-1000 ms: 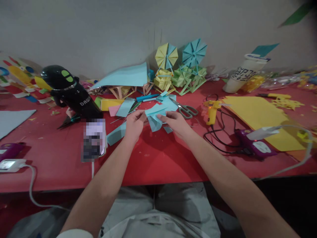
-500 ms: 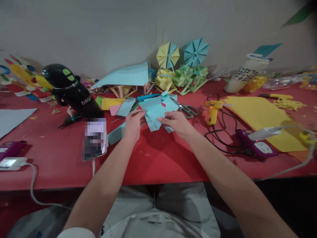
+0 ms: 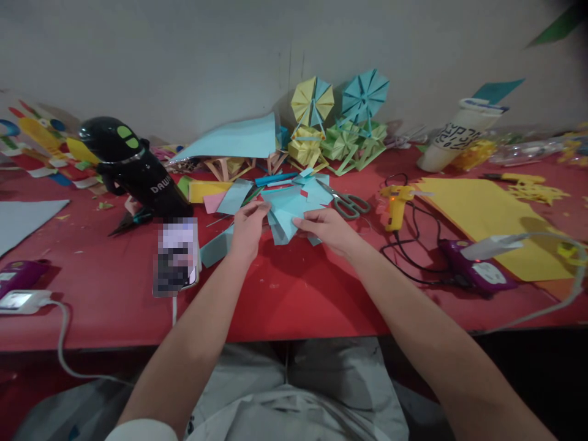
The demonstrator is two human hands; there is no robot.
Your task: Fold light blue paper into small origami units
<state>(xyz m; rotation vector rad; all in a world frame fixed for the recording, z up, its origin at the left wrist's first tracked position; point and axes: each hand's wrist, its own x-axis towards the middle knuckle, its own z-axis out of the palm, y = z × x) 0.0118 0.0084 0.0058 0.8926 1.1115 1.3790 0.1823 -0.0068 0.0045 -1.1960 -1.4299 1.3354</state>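
Note:
Between my hands is a piece of folded light-blue paper (image 3: 285, 217), with pleats fanning toward me. My left hand (image 3: 248, 228) pinches its left edge between thumb and fingers. On the other side, my right hand (image 3: 324, 228) grips the lower right part, the thumb on top. More blue paper pieces (image 3: 318, 191) lie just behind it, so the outline of the held piece is partly hard to separate. Scissors (image 3: 351, 203) with grey-green handles rest to the right of the paper. Near my left wrist lies a blue paper strip (image 3: 217, 248).
A yellow glue gun (image 3: 395, 205) with black cable and yellow paper sheets (image 3: 500, 233) lie to the right. A phone (image 3: 177, 257) and a black tumbler (image 3: 138, 171) stand at left. Paper wheel models (image 3: 340, 128) and a white cup (image 3: 452, 135) stand along the wall.
The far left edge of the held blue paper has shifted slightly, showing more of the strips behind it. Both hands keep nearly the same place and grip.

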